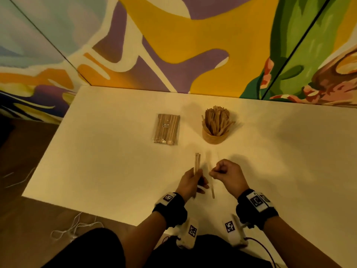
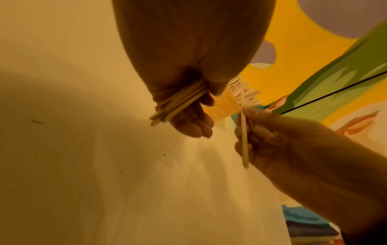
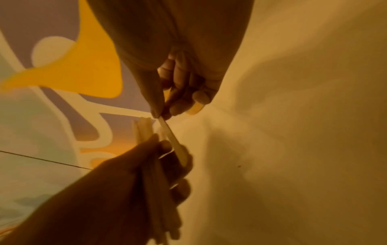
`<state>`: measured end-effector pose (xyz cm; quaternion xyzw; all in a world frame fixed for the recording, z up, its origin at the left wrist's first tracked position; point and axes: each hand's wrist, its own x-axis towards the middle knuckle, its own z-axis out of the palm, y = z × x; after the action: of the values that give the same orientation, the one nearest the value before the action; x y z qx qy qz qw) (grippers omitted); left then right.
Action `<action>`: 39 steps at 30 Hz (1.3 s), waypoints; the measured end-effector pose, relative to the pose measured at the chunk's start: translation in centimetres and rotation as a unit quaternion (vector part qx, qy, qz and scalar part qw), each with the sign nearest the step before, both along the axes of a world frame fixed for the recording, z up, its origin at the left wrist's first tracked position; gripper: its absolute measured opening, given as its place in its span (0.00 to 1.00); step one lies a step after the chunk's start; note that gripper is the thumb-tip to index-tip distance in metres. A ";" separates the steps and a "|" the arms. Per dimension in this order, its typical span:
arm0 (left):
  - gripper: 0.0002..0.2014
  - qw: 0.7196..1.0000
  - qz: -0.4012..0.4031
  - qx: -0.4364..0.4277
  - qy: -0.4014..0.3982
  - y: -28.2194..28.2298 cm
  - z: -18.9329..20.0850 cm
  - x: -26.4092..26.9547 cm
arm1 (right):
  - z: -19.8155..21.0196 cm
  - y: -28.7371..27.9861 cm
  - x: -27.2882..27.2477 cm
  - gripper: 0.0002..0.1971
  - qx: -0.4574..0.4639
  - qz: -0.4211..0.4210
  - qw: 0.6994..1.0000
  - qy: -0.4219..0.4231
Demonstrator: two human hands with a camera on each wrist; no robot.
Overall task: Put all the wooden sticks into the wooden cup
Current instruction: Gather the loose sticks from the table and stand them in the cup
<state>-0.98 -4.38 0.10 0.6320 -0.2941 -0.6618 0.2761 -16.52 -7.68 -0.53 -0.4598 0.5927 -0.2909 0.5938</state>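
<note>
Sticks: one bundle [image 1: 197,161] in left hand [image 1: 190,183], one stick [image 1: 212,187] in right hand [image 1: 228,174].

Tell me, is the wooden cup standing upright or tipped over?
Upright. The wooden cup stands on its base on the table, mouth up, and many sticks fan out of its top.
</note>
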 end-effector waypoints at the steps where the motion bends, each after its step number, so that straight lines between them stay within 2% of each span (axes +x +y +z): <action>1: 0.14 1.000 0.006 0.000 0.015 0.1 0.3 -0.1 | 0.5 -0.1 0.7 0.13 -0.004 0.010 1.000 -0.013; 8: 0.17 0.991 0.093 0.015 0.097 0.9 1.2 0.2 | 1.5 0.2 2.7 0.09 -0.029 0.090 0.996 0.003; 12: 0.15 0.990 0.070 0.035 0.116 1.6 1.0 0.6 | 1.4 0.6 2.5 0.10 -0.039 0.126 0.991 0.029; 14: 0.13 0.992 0.050 0.041 0.108 1.6 1.0 0.8 | 1.1 0.5 2.2 0.09 -0.033 0.095 0.995 0.020; 16: 0.14 0.992 0.017 0.054 0.110 1.7 1.0 0.9 | 1.0 0.1 1.6 0.06 0.004 0.025 1.000 -0.014; 18: 0.15 0.991 -0.038 0.064 0.109 2.0 1.3 0.9 | 1.4 -0.2 1.1 0.05 0.052 -0.006 0.997 -0.048; 20: 0.14 0.988 -0.119 0.053 0.089 2.2 1.6 0.6 | 1.6 -0.2 0.8 0.10 0.074 0.042 0.996 -0.032; 23: 0.10 0.970 -0.237 0.034 0.043 2.2 1.9 0.3 | 1.2 0.6 0.9 0.15 0.055 0.156 0.985 0.055; 26: 0.09 0.960 -0.275 0.056 -0.002 1.9 1.8 0.2 | 1.1 1.1 0.1 0.13 0.031 0.181 0.978 0.099; 29: 0.13 0.941 -0.329 0.058 -0.063 1.4 1.8 0.1 | 1.3 1.2 -0.8 0.11 0.051 0.180 0.980 0.069; 34: 0.08 0.895 -0.406 -0.097 -0.157 0.8 2.5 -1.0 | 1.8 1.3 -1.4 0.16 0.063 0.154 0.985 0.049; 35: 0.07 0.899 -0.398 -0.099 -0.154 0.7 2.7 -1.3 | 1.9 1.1 -1.5 0.17 0.056 0.144 0.987 0.043; 37: 0.03 0.928 -0.345 -0.066 -0.122 0.4 3.0 -1.6 | 2.1 0.8 -1.9 0.16 0.053 0.128 0.990 0.032; 39: 0.07 0.947 -0.303 -0.044 -0.094 -0.1 3.3 -1.5 | 2.2 0.2 -2.3 0.16 0.055 0.114 0.991 0.036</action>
<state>-2.49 -4.48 3.44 0.5598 -0.5251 -0.6381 0.0609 -18.86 -7.44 1.70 -0.5010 0.5725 -0.1722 0.6258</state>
